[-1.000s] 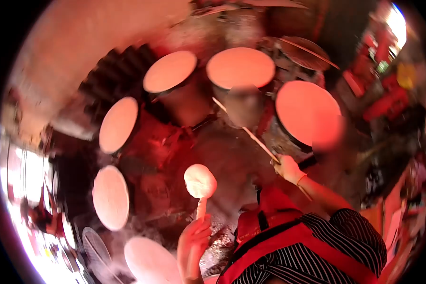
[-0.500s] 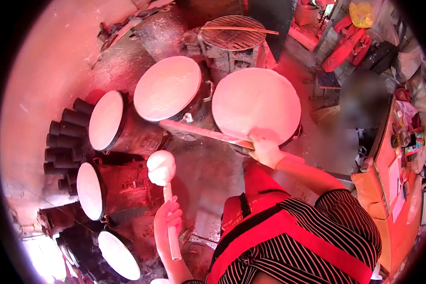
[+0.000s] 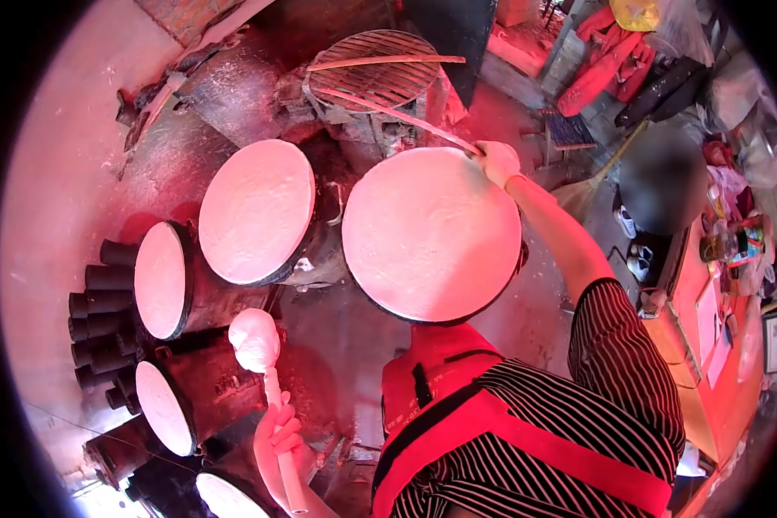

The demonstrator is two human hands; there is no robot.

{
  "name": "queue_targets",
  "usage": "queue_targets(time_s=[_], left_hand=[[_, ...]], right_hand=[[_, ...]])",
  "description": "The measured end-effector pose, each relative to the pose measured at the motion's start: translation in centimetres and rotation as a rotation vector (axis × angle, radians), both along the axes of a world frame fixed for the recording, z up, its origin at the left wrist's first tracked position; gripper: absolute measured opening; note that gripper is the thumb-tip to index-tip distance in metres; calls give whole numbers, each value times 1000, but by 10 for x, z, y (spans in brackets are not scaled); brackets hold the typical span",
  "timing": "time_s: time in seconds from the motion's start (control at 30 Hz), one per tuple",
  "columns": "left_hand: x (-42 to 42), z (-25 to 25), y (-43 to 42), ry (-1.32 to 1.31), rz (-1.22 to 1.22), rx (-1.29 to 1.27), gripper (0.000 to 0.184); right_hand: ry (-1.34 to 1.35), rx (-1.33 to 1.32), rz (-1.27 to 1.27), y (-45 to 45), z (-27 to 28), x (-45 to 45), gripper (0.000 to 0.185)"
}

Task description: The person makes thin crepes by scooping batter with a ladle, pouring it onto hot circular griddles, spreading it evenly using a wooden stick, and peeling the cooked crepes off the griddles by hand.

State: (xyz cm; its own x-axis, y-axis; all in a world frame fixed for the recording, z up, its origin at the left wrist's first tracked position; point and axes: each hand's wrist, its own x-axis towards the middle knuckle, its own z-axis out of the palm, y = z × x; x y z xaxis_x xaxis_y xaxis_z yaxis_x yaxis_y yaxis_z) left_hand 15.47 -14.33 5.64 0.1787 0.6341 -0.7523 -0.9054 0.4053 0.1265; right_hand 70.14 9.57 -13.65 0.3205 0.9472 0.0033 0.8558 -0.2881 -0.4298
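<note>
My left hand (image 3: 281, 430) is closed around the handle of a tool with a round, pale, dough-like mass (image 3: 255, 340) on its upper end. My right hand (image 3: 497, 163) grips one end of a long thin stick (image 3: 397, 114), over the upper right edge of the nearest large round pan (image 3: 430, 233). The stick reaches up and left to the round grate (image 3: 374, 71). A pale, smooth layer covers the pan's top, and the shadow of my right arm falls across its right part.
More pale-topped round pans on dark stands curve down the left side, one beside the nearest pan (image 3: 256, 211). Dark cylinders (image 3: 108, 302) are stacked by the wall. A second stick (image 3: 388, 61) lies on the grate. At right are a broom (image 3: 578, 192), shoes (image 3: 639, 261) and an orange cabinet (image 3: 682, 337).
My right hand has moved up from the near pan's lower edge to its upper right, the stick now pointing to the grate. The view has shifted; my left hand still holds the tool.
</note>
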Motion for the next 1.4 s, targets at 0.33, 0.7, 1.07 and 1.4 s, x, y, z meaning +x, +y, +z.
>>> queue_targets(time_s=[0.33,0.7,1.07,1.4], left_hand=[[3,15,33,-193,-39,-18,32],[24,21,48,-70,-136,-10,29],[9,17,129,12,-344,40,27],[-26,15,305,410,-629,125,27]], right_hand=[[565,-18,19,33,-12,25,42],[449,-32,128,32,76,-5,28],[-146,391,186,155,233,39,29],[-165,704,508,282,109,-50,20]])
